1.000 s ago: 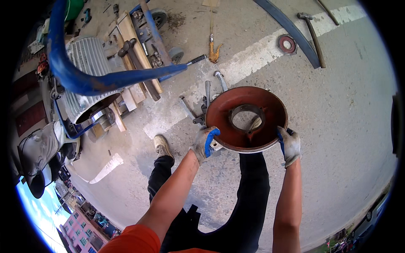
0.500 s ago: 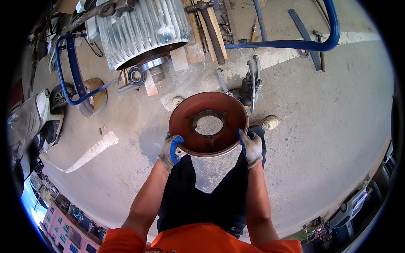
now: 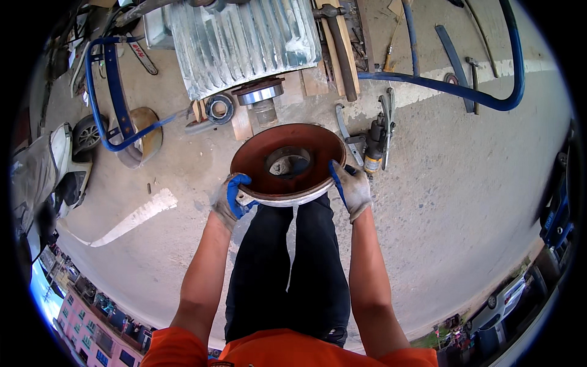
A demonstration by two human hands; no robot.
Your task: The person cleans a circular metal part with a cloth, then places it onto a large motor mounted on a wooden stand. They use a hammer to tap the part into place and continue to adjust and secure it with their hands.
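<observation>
I carry a round rust-red metal end cover (image 3: 287, 164) with a large centre hole, held flat in front of my waist. My left hand (image 3: 231, 199), in a grey glove with blue palm, grips its near left rim. My right hand (image 3: 350, 188), gloved the same, grips its right rim. Just beyond the cover lies a big ribbed grey electric motor (image 3: 241, 40), its shaft end (image 3: 260, 93) facing me. My black trousers show below the cover.
A bearing ring (image 3: 219, 108) and wooden blocks (image 3: 241, 122) lie by the motor. A blue hose (image 3: 465, 92) curves at right, a blue frame (image 3: 113, 92) with a round drum (image 3: 140, 136) stands left. A puller tool (image 3: 374, 137) lies on the concrete at right.
I have turned toward the motor with the cover in both hands. The motor moved from upper left to straight ahead, and the cover is now close to its shaft end.
</observation>
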